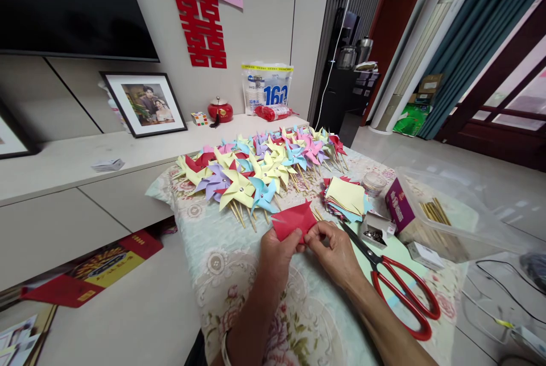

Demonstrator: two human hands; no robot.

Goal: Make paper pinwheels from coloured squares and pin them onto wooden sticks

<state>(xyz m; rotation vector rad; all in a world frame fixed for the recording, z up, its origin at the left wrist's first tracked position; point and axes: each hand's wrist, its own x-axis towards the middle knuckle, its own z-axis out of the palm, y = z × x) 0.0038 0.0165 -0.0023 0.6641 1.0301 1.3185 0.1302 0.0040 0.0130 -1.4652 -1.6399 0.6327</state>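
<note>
My left hand (277, 252) and my right hand (335, 249) both pinch the near edge of a red paper square (294, 219), holding it just above a table covered with a floral cloth (222, 263). The paper's corners are partly folded. Beyond it lies a big heap of finished paper pinwheels (260, 167) in yellow, pink, blue, purple and red, on wooden sticks. A stack of cut coloured paper squares (346, 195) lies to the right of the red paper.
Red-handled scissors (396, 283) lie right of my right hand. A small open box of pins (375, 231), a round tin (374, 182) and a clear plastic bin (443, 212) with wooden sticks stand at the right. A TV cabinet (85, 184) runs along the left.
</note>
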